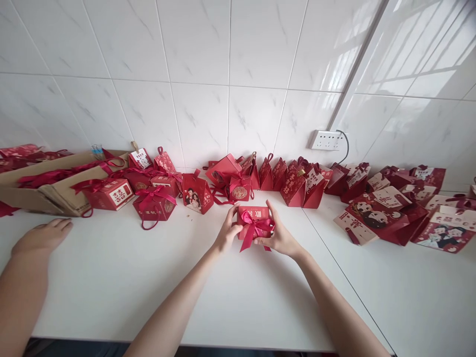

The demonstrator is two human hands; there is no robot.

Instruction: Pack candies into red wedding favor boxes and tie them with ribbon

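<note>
A small red gift box [260, 213] with a crimson ribbon bow [256, 228] is held between my two hands, over the white table. My left hand [227, 232] grips its left side, thumb toward the front. Fingers of my right hand [279, 233] wrap round the opposite side, with the thumb by the bow's right loop. Just behind it stands another red box with a round gold emblem [240, 192]. To the left of my hands, a red box with a printed couple [197, 195] stands upright.
Another person's hand [43, 235] rests on the table [122, 282] at left, near a cardboard box [70, 196] of ribbons. Red gift boxes line the wall, with several larger ones [386, 213] at right. A power strip [327, 141] with a cable is on the tiled wall.
</note>
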